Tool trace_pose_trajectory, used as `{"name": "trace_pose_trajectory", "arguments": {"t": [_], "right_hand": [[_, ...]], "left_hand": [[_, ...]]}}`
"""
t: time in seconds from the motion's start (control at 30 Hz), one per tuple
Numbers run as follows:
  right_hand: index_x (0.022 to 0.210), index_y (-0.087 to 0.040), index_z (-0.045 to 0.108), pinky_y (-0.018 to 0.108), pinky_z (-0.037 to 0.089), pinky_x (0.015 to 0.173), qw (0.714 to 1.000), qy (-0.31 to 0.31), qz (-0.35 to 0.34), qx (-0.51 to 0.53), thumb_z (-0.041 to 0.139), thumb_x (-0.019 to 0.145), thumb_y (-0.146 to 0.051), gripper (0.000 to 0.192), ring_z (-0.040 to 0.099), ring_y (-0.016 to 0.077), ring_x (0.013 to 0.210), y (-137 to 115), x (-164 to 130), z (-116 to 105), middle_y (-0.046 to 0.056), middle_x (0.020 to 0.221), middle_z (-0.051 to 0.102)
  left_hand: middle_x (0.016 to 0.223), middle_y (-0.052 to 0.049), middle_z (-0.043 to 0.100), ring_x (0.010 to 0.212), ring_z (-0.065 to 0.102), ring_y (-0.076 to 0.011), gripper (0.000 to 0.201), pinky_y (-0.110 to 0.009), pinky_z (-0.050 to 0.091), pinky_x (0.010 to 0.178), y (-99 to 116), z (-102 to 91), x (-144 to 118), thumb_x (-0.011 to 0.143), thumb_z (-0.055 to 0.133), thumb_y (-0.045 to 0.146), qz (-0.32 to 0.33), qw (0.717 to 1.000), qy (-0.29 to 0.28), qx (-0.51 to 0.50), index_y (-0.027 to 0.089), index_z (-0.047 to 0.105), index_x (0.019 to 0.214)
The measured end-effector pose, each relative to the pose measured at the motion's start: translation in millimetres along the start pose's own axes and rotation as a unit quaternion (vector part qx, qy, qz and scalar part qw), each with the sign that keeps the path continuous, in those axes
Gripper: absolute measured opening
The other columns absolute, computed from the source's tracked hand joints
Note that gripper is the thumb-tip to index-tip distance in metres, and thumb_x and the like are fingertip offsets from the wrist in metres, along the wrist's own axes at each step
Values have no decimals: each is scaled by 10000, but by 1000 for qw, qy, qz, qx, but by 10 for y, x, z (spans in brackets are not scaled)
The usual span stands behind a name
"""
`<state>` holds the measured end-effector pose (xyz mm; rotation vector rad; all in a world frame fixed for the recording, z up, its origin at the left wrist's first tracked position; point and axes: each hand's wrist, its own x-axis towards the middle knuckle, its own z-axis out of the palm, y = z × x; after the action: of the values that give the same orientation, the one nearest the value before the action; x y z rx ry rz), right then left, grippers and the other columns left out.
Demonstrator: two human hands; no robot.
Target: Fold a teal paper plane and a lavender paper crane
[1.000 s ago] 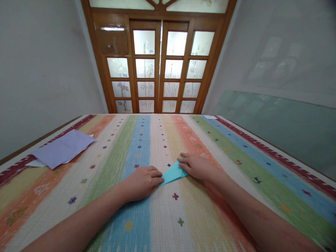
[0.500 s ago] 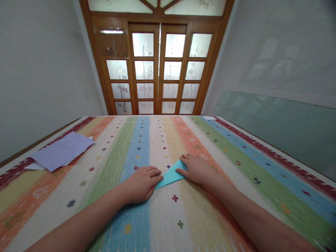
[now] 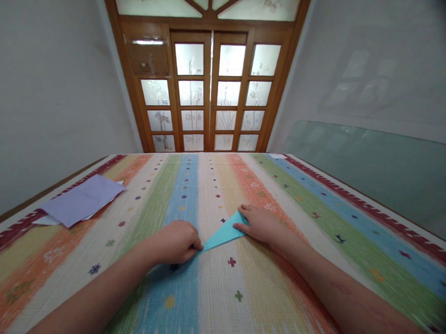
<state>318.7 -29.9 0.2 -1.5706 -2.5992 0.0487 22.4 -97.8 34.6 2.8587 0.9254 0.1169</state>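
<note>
A turquoise folded paper (image 3: 225, 233) lies flat on the striped tablecloth (image 3: 217, 295), its narrow tip pointing to the left. At that tip is my left hand (image 3: 178, 242), its fingers curled in and the thumb and fingertips pinched on the paper's point. My right hand (image 3: 260, 224) holds the wider right end, with the thumb on the paper and the other fingers along its far edge. Part of the right end is hidden under this hand.
To the left, a lilac sheet of paper (image 3: 84, 196) rests on a white sheet (image 3: 48, 220). A small white piece (image 3: 277, 156) is at the table's far right. Beyond the table stand wooden doors with glass panes (image 3: 212, 88); walls flank both sides.
My left hand has slid a little to the left and its fingers have curled into a pinch, so more of the paper's tip shows. My right hand stays in place.
</note>
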Motion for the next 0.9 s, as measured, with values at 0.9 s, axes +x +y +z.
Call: {"name": "trace_pose_trajectory", "arguments": {"t": [0.9], "right_hand": [[1175,-173,640,409,473,866,999,36,-21,8,564,880,-554,488,639,313,1039,-14,8,22,155,1183,666]], "left_hand": [[1018,-102,675,954,603,-257,342,-359,450,836,101,206,151,874,594,367,-34,992,110,-44,187,642,1160]]}}
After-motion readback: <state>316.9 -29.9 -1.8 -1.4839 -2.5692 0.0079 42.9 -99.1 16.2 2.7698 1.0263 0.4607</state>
